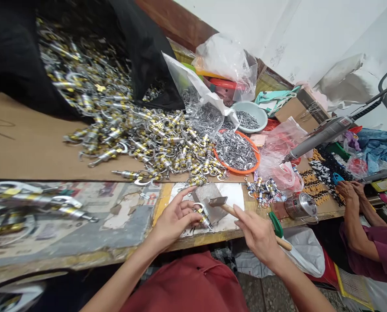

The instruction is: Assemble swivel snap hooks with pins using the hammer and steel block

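Between the fingertips of my left hand [179, 216] is a small silver-and-yellow metal fitting [203, 215] with a curved hook-like part. It is at the near left side of a grey metal block [213, 195]. My right hand [256, 234] is wrapped round the wooden handle of a small hammer [218, 201]. The hammer head is over the block, close to the fitting; I cannot tell whether it touches the block. Just beyond the block begins a large heap of similar fittings [167, 143].
A black bag [148, 52] spills fittings onto cardboard [27, 143]. An orange basket [258, 162] and a pale blue bowl [261, 116] hold small metal pieces. To the right are a hanging electric screwdriver [320, 138], a metal mug [300, 206] and a co-worker's hands [351, 193].
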A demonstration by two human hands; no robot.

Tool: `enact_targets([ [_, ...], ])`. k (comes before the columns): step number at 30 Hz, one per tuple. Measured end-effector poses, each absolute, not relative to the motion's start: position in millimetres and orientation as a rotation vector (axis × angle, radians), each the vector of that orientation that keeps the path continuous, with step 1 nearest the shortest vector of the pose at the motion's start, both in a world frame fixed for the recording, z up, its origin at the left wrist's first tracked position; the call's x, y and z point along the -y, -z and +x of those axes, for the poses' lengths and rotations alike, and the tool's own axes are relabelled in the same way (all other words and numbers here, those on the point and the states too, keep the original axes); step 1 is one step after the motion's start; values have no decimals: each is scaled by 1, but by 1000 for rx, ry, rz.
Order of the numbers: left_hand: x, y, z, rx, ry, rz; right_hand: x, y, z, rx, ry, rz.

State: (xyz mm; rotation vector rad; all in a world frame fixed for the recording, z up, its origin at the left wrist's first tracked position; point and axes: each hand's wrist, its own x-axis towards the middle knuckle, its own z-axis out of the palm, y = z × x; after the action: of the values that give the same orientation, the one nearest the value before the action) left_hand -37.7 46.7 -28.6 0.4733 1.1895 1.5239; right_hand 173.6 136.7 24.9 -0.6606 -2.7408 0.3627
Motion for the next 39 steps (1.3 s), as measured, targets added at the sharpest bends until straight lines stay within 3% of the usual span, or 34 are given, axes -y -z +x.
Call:
enact_targets([
  [14, -47, 26, -36, -1172, -1548, 452, -121, -22, 169, 2780, -204, -590],
  [24, -44, 25, -39, -1368, -1419, 612, -200, 23, 161, 2590, -816, -1069],
  [26, -44, 26, -40, -1472, -1476, 775, -217, 25, 152, 2667, -759, -1051],
  [31, -47, 27, -41, -1693, -1581, 1146, -266, 13, 107, 2563, -260, -997],
  [39, -47, 24, -38, -1654, -1563, 1224, -307, 24, 63, 2649, -312, -974],
])
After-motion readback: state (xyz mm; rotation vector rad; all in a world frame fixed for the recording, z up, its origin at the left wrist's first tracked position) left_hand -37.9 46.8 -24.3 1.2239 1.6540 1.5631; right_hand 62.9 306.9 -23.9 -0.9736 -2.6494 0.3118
